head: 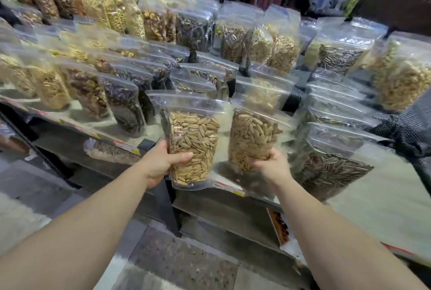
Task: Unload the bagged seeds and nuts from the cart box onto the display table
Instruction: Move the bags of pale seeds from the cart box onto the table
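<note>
the left hand [161, 164] is clamped low on a clear plastic pouch of pale striped seeds [192, 147] and the right hand [270, 165] grips a second clear pouch of tan seeds [253, 138], both upright just above the pale display table edge [384, 205]. best to set each flat-bottomed into the gap straight ahead of the hands, leaning on the rows behind. the pouches look full, glossy and sealed.

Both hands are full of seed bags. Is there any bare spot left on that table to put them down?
Yes: the front edge of the table between the dark seed bag and the striped seed bag is bare, just behind both held bags. More bare cloth lies at far right. Rows behind are packed tight.
</note>
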A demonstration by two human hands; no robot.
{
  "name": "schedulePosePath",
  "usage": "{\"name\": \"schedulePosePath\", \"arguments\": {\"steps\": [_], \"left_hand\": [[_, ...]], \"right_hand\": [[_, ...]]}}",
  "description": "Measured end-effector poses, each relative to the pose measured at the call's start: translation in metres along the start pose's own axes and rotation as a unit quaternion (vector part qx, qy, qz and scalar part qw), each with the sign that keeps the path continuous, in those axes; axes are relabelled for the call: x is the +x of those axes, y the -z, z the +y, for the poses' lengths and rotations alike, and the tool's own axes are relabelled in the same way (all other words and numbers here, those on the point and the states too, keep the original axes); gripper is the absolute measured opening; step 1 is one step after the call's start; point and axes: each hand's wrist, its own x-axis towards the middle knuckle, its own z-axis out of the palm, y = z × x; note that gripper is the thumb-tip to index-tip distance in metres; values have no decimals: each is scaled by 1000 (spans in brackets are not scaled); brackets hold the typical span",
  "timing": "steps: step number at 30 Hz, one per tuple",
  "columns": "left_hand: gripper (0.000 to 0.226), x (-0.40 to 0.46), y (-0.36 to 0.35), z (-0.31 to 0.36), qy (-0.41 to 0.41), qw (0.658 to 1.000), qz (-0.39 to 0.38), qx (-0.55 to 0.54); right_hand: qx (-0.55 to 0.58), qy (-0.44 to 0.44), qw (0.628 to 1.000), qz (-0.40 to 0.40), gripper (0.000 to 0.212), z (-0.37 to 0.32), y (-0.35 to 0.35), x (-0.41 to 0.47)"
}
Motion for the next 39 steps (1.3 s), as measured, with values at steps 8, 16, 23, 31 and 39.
{"name": "schedulePosePath", "arguments": {"steps": [8, 16, 23, 31, 39], "left_hand": [[44, 23, 21, 1, 10, 995, -102, 19], [102, 37, 21, -5, 22, 988, -150, 34], [111, 41, 7, -1, 11, 989, -143, 26], [105, 47, -15, 2, 10, 990, -136, 22], [107, 49, -15, 3, 20, 992, -118, 36]], "right_hand": [[-22, 3, 999, 31, 48, 5, -7, -8], [-15, -8, 999, 49, 51, -1, -14, -9], [17, 1, 998, 62, 49, -7, -16, 33], [9, 22, 996, 89, 47, -7, -19, 76], [-37, 30, 991, 126, 47, -16, -19, 96]]}}
